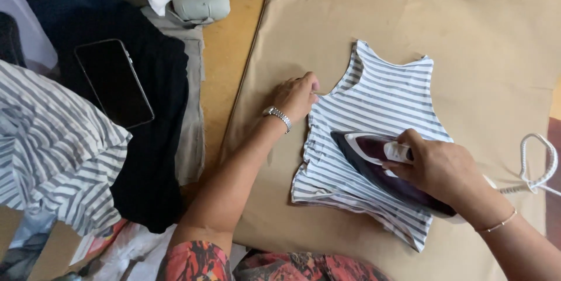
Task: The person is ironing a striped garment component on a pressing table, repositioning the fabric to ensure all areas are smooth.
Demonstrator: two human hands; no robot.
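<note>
Open room: bare tan cloth (pixel 485 41) at 12 and 2 o'clock of striped top (pixel 374 117).
Left hand (pixel 295 97): flat, pressing top's 9 o'clock edge.
Right hand (pixel 438 170): closed around iron (pixel 380 167) handle.

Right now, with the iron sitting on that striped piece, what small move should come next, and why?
Probably glide the iron toward the left hand. That hand pins the striped fabric at its left edge, and small ripples show along that edge near the iron's tip, while the upper part already lies flat.
</note>
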